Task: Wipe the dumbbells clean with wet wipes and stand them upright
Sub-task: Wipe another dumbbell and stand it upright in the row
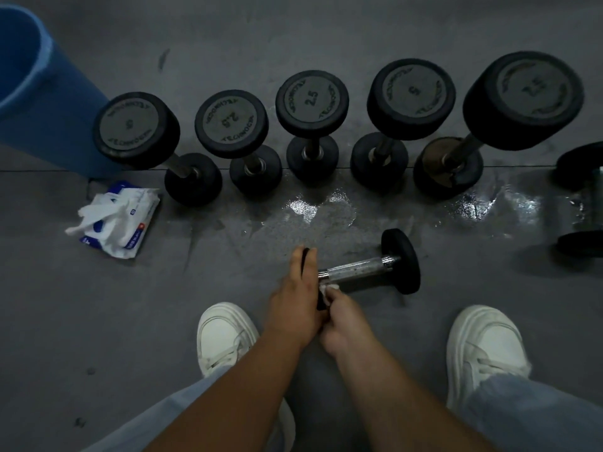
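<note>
My forearms reach down between two white sneakers (225, 334). My left hand (293, 298) has its fingers clasped over the left head of a small dumbbell (359, 270), which lies on its side on the grey floor (163, 305). My right hand (341, 318) pinches a white wet wipe (328, 288) against the left end of the chrome handle. Beyond, five upright dumbbells (311, 102) stand in a row, with the wipes pack (114, 220) left of them beside a blue bin (39, 102).

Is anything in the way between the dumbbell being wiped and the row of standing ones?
Nothing solid shows. Only a wet patch lies between the lying dumbbell and the upright row. The wipes pack sits off to the left.
</note>
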The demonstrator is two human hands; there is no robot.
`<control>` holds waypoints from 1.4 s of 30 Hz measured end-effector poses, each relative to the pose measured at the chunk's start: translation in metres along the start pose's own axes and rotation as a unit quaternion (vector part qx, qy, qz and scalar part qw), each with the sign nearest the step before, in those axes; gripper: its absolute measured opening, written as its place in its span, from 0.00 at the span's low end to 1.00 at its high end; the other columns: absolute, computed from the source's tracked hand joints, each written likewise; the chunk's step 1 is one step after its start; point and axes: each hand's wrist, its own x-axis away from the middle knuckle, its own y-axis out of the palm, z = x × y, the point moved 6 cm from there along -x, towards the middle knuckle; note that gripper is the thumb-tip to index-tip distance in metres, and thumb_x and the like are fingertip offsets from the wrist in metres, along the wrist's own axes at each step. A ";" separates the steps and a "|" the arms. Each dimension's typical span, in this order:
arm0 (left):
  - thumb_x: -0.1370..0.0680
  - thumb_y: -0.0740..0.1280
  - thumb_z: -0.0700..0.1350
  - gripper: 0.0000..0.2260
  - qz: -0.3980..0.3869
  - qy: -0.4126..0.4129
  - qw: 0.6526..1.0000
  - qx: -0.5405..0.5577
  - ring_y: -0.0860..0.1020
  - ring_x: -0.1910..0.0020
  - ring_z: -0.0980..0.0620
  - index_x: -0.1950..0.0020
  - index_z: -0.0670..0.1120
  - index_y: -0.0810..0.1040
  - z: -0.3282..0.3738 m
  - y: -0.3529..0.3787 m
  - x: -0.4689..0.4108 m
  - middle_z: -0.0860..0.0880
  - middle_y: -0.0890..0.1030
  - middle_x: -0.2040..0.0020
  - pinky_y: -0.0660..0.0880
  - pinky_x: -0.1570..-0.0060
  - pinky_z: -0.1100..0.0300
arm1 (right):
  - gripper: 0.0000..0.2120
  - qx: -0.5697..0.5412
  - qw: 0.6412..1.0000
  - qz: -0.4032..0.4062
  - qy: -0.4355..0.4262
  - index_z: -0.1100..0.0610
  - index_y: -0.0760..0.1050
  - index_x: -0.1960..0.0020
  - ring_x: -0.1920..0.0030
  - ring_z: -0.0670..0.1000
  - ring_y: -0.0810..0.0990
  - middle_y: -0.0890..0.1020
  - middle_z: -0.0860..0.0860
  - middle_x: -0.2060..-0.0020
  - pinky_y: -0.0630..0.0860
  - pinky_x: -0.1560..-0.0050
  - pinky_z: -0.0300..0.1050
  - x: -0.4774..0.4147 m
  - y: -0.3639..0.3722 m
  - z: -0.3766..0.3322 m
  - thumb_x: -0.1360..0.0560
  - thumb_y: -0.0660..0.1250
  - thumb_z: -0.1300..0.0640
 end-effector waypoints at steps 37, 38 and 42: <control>0.37 0.80 0.50 0.55 -0.109 0.017 0.994 -0.023 0.72 0.32 0.42 0.21 0.46 0.49 -0.004 -0.022 -0.045 0.47 0.52 0.23 0.73 0.36 0.47 | 0.06 0.696 0.523 0.044 -0.489 0.52 0.79 0.62 0.61 0.51 0.79 0.82 0.47 0.66 0.70 0.59 0.46 0.014 -0.015 -0.051 0.28 0.67 0.52; 0.38 0.81 0.50 0.56 -0.118 0.017 0.993 -0.024 0.71 0.31 0.42 0.21 0.45 0.49 -0.006 -0.025 -0.050 0.46 0.53 0.23 0.71 0.34 0.49 | 0.10 0.627 0.652 0.054 -0.423 0.54 0.80 0.61 0.61 0.53 0.79 0.83 0.49 0.65 0.73 0.61 0.46 0.004 -0.021 -0.046 0.24 0.64 0.53; 0.40 0.81 0.52 0.56 -0.121 0.026 0.992 -0.033 0.69 0.29 0.45 0.20 0.46 0.51 -0.007 -0.030 -0.052 0.48 0.57 0.23 0.70 0.33 0.52 | 0.19 0.155 0.982 0.010 -0.110 0.57 0.72 0.71 0.69 0.52 0.73 0.75 0.51 0.76 0.70 0.65 0.41 -0.028 -0.002 -0.027 0.25 0.57 0.70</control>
